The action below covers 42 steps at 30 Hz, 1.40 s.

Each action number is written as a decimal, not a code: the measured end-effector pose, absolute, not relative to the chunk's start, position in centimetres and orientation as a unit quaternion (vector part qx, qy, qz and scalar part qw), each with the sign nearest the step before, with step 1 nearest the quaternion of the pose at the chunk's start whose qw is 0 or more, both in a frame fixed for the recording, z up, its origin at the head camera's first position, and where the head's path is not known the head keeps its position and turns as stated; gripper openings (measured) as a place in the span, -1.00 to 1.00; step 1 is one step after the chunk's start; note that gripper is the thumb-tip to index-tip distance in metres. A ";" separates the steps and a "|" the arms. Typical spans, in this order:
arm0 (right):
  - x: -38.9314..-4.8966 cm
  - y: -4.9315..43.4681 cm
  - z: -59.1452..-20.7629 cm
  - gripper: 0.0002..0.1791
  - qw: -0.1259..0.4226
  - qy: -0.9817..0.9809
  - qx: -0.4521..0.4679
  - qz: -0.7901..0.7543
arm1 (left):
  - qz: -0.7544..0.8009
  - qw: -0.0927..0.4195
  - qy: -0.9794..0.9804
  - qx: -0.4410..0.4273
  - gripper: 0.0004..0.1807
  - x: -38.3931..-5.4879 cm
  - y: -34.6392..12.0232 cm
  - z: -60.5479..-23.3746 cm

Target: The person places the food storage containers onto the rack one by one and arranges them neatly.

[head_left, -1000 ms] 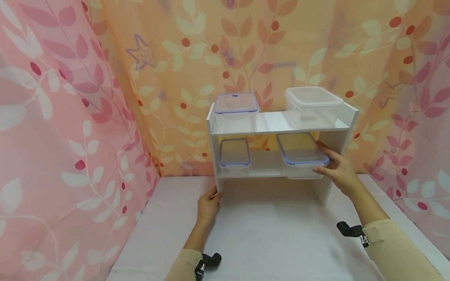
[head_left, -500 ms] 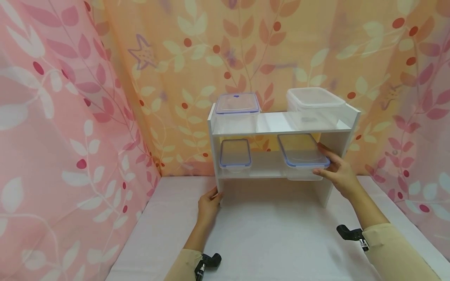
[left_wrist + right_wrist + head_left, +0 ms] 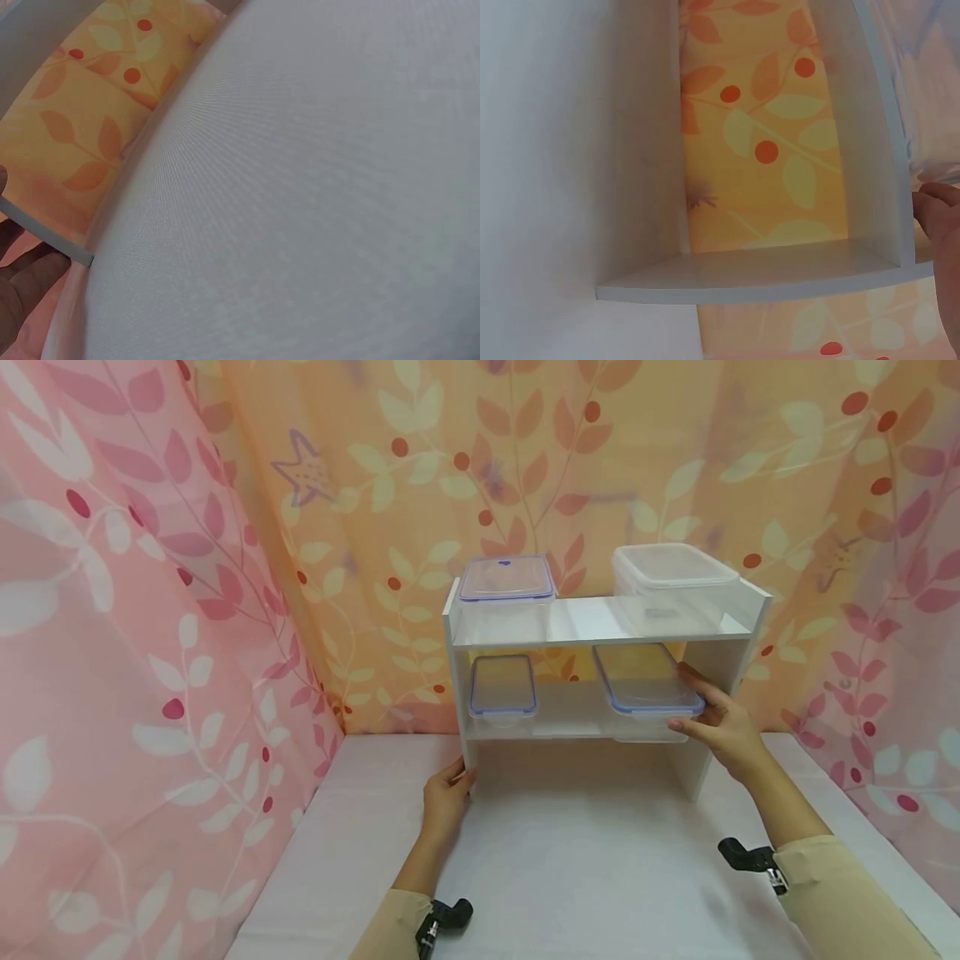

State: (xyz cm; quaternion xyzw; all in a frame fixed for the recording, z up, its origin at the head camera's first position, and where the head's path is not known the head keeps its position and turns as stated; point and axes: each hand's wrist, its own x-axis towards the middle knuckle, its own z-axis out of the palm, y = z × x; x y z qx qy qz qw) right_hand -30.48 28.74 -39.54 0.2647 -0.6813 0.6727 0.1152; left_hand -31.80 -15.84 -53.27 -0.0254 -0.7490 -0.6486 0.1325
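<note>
A white two-tier shelf (image 3: 577, 727) stands on the table in the head view. My left hand (image 3: 446, 797) pinches the lower end of its left side panel; in the left wrist view the panel edge (image 3: 49, 238) runs between thumb and fingers. On the lower tier, at the right, sits a clear food container (image 3: 648, 681) with a blue-rimmed lid. My right hand (image 3: 723, 731) holds this container by its right end, thumb at the front corner and fingers along the side. In the right wrist view the right hand (image 3: 946, 225) shows only partly, and the container is mostly cut off.
A smaller blue-rimmed container (image 3: 502, 689) sits at the left of the lower tier. On the top tier stand a blue-rimmed container (image 3: 504, 602) at the left and a white-lidded container (image 3: 671, 589) at the right. Patterned curtains (image 3: 360, 635) enclose the white-covered table (image 3: 570, 877).
</note>
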 end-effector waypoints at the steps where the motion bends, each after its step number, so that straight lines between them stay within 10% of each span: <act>1: -30.4 28.8 -39.5 -0.15 0.112 -0.684 0.263 0.671 | -0.648 0.132 -0.750 -0.025 -0.51 -31.8 -15.8 -53.3; 42: -25.9 28.7 -40.4 -0.16 0.196 -0.689 0.207 0.666 | -0.639 0.129 -0.758 -0.010 -0.56 -31.4 -15.7 -52.9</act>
